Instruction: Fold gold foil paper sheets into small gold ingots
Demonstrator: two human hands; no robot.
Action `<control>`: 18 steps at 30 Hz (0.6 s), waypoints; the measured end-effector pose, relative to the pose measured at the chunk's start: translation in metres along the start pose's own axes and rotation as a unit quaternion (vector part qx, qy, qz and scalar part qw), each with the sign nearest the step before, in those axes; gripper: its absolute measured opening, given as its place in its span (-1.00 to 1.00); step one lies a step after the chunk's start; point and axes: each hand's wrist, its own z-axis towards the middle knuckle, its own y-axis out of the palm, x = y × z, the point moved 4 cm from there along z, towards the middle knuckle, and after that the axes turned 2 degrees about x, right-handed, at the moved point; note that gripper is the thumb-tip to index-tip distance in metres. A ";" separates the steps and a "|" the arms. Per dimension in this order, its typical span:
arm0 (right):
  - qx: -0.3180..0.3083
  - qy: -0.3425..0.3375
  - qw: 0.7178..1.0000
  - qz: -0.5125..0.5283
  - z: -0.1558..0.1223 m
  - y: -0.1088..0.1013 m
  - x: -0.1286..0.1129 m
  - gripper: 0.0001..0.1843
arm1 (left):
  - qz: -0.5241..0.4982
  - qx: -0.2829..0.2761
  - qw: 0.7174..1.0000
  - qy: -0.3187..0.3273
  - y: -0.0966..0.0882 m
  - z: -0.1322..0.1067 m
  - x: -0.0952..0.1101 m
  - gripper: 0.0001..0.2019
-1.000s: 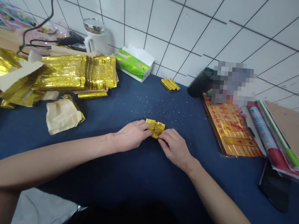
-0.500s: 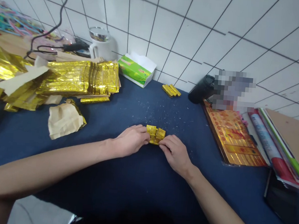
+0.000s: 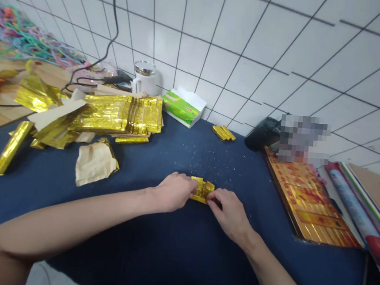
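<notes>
A small folded piece of gold foil paper point(image 3: 202, 190) lies on the dark blue table cover point(image 3: 174, 247) between my two hands. My left hand point(image 3: 175, 193) pinches its left end with curled fingers. My right hand point(image 3: 228, 212) presses and grips its right end, fingers bent. A big stack of gold foil sheets point(image 3: 112, 113) lies at the far left of the cover. Two finished gold folded pieces point(image 3: 224, 133) sit near the wall.
A crumpled tan paper point(image 3: 95, 163) lies left of my hands, and a rolled gold strip point(image 3: 11, 147) further left. A white mug point(image 3: 145, 77) and green tissue box point(image 3: 181, 107) stand by the tiled wall. A printed gold sheet pack point(image 3: 307, 201), a black object point(image 3: 262, 133) and books point(image 3: 360, 210) fill the right.
The view has tilted up and left, so everything sits lower in the picture. My hands stay on the gold piece, squeezing it smaller and flatter.
</notes>
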 end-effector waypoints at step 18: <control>0.057 -0.121 0.984 -0.119 -0.007 0.005 -0.002 -0.81 | 0.158 0.073 0.977 0.121 -0.004 -0.015 0.018 -0.89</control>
